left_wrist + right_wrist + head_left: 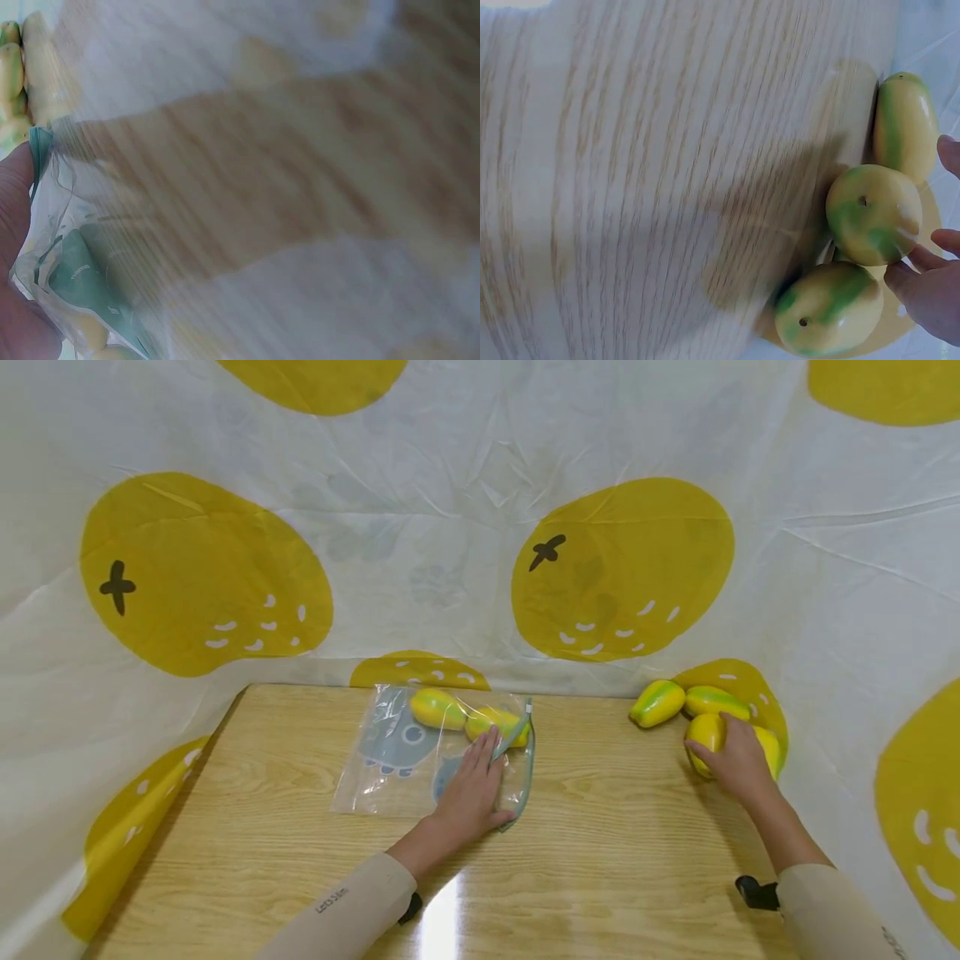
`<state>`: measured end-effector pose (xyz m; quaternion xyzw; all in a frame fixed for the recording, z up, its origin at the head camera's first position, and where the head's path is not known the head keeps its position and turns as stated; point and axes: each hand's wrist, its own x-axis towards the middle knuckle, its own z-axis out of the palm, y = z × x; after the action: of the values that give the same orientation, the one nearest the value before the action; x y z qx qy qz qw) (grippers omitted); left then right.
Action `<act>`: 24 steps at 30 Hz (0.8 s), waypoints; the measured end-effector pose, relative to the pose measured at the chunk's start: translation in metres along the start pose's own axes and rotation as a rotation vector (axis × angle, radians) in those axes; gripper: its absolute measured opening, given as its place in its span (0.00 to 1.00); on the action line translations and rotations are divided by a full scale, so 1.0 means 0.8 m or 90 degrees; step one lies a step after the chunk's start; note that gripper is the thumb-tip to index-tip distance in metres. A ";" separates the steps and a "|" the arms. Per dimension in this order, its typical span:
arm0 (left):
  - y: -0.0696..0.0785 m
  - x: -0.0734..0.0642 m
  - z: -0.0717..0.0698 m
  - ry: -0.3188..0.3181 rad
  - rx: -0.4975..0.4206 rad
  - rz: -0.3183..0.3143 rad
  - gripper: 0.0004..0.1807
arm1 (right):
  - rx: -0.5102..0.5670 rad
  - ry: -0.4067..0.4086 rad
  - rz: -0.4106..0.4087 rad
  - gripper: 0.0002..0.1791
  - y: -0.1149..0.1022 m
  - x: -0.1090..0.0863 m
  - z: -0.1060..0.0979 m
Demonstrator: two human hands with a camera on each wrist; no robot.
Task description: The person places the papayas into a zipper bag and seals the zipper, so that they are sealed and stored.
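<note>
A clear zip bag (352, 793) with blue-grey cartoon prints and a green zip strip lies on the table, two yellow-green papayas (438, 708) inside it. My left hand (465, 789) rests over the bag's mouth, fingers stretched and thumb spread; the left wrist view has its fingers beside the zip strip (41, 142). At the back right, my right hand (738, 760) reaches over a papaya (705, 735), thumb on its left side and fingers on top. Fingertips meet this papaya (874, 214) in the right wrist view, with two more papayas beside it.
Near the right hand lie other papayas, one at the left of the group (658, 703) and one behind (716, 700). A white cloth (450, 552) with large yellow fruit prints hangs behind and at the sides of the wooden table (585, 843).
</note>
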<state>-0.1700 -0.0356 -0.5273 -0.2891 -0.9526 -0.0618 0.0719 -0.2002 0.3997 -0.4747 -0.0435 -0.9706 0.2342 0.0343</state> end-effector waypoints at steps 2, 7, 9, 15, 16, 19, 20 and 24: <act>0.000 0.000 0.000 -0.003 0.002 0.000 0.54 | -0.002 -0.004 -0.007 0.52 0.000 0.000 0.001; 0.001 0.000 0.001 -0.008 0.008 -0.004 0.54 | -0.002 -0.005 -0.020 0.50 0.001 0.000 0.006; 0.001 0.000 0.001 -0.011 0.011 -0.005 0.55 | 0.000 -0.004 -0.022 0.49 0.002 -0.001 0.011; 0.001 0.001 0.003 -0.008 0.015 -0.003 0.55 | 0.009 0.000 -0.046 0.49 0.012 -0.005 0.030; 0.001 0.001 0.003 -0.004 0.013 -0.002 0.55 | 0.009 -0.001 -0.050 0.49 0.012 -0.006 0.032; 0.000 0.001 0.005 0.004 0.011 -0.002 0.55 | 0.007 -0.009 -0.051 0.52 0.012 -0.009 0.036; 0.000 0.001 0.006 0.006 0.011 -0.003 0.55 | 0.006 -0.014 -0.050 0.53 0.011 -0.011 0.036; 0.000 0.001 0.006 0.006 0.013 -0.003 0.55 | 0.009 -0.028 -0.052 0.56 0.013 -0.015 0.040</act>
<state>-0.1716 -0.0343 -0.5316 -0.2858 -0.9535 -0.0534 0.0793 -0.1905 0.3931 -0.5082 0.0018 -0.9705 0.2401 0.0230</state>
